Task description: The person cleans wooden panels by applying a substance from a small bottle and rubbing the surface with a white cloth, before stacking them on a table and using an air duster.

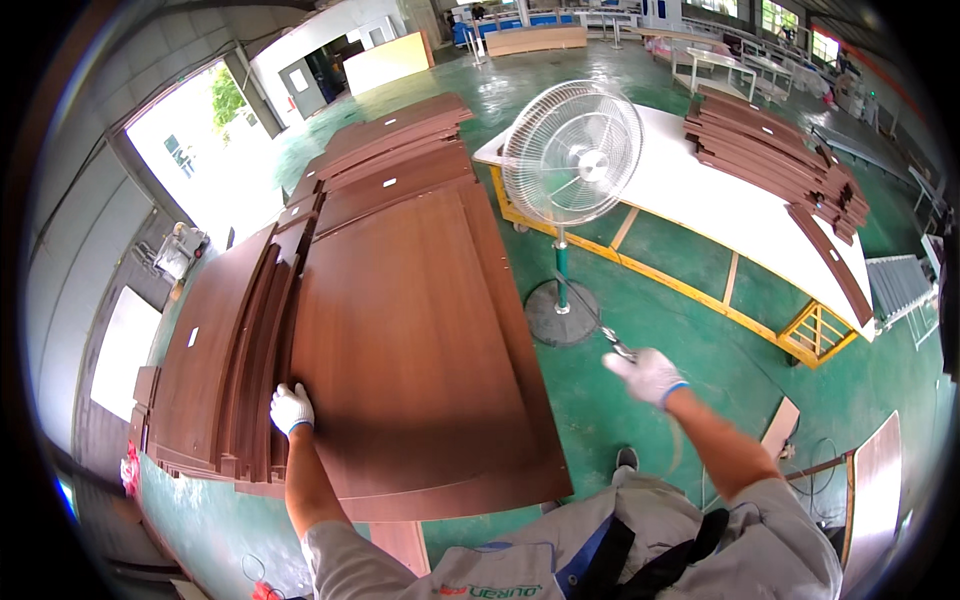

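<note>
My left hand (291, 408), in a white glove, rests at the left edge of a large brown wood-grain panel (400, 310). Its fingers are stretched out and do not wrap round anything. The panel lies flat on top of a stack. Out to the right, above the green floor, my gloved right hand (650, 378) is closed round a metal tool with a long thin nozzle, which looks like an air blow gun (619, 346). The nozzle points up and left, past the base of a standing fan (572, 150). Some blur lies over the right forearm.
Narrower brown boards (225, 350) are stacked along the left, with more panels (390, 130) behind. A white-topped table (690, 190) on a yellow frame carries brown strips (770, 150). Near my right arm stands a pale board (875, 490), with a thin hose or cable on the floor.
</note>
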Demonstrator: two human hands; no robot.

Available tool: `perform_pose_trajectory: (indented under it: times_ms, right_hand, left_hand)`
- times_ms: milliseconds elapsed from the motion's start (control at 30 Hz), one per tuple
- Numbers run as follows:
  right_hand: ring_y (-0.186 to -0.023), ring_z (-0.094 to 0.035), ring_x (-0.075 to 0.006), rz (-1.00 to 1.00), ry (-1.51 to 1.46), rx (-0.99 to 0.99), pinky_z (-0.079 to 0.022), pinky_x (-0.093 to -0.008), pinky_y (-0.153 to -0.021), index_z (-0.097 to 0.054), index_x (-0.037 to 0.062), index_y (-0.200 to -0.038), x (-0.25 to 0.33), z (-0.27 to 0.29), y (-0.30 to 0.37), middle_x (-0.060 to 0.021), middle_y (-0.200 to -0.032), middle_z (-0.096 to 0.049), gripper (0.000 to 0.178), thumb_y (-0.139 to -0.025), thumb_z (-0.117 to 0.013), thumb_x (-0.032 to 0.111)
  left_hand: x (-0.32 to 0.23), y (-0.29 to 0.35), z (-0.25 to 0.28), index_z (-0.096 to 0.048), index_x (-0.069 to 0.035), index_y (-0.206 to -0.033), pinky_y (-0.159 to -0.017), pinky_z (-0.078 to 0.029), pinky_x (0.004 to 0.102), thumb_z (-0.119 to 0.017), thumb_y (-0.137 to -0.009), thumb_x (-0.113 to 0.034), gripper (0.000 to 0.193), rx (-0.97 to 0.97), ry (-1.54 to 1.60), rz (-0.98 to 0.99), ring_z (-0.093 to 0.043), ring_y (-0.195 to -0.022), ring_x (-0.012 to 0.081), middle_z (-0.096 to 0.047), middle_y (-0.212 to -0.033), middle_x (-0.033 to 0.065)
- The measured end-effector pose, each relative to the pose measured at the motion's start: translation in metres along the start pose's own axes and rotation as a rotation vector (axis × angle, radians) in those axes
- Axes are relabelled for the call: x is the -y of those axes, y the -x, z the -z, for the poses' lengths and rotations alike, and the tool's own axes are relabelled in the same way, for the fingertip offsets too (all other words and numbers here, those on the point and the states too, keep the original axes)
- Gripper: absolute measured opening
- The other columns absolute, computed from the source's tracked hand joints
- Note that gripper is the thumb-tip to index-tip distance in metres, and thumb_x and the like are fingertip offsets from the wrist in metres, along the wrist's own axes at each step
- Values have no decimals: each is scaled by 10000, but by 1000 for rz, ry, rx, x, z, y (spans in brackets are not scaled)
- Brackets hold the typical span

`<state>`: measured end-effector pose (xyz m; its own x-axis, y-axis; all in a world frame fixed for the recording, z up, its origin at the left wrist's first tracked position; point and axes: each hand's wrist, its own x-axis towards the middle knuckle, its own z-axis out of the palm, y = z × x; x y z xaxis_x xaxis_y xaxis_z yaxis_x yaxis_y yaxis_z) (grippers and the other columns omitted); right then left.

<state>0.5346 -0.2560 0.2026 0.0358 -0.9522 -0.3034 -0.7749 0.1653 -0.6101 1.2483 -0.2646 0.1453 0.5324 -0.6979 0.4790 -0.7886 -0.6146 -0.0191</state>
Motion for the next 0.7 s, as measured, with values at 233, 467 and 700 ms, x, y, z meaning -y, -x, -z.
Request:
perform_pose_trajectory:
  times_ms: [233,467,700]
  right_hand:
    - [-733,-670,-352,-168,-331,561,-529,-428,-664,-724,41,-905,-133,90,66,-175,-764,-690,672,-862,-570,694]
    - [-826,-676,-432,-193,-69,598,-530,-463,-727,-761,69,-975,-243,162,86,-239,-875,-715,700,-893,-555,733]
    - [-822,-635,-470,-414,-51,150,-498,-489,-736,-720,8,-904,-382,217,96,-283,-844,-667,791,-868,-571,784]
  left_hand:
    - [-253,25,23,-658,22,-1221,-1075,-444,484,-611,-960,-426,521,26,326,-463,-580,-1236,399,-648,-1289,234]
    - [-522,150,69,-671,-9,-1168,-1035,-478,476,-742,-875,-295,415,278,870,-880,-612,-1161,414,-663,-1230,226]
    - [-706,287,61,-631,-16,-1282,-998,-505,393,-742,-911,-337,503,1108,807,-1076,-649,-1173,311,-674,-1242,195]
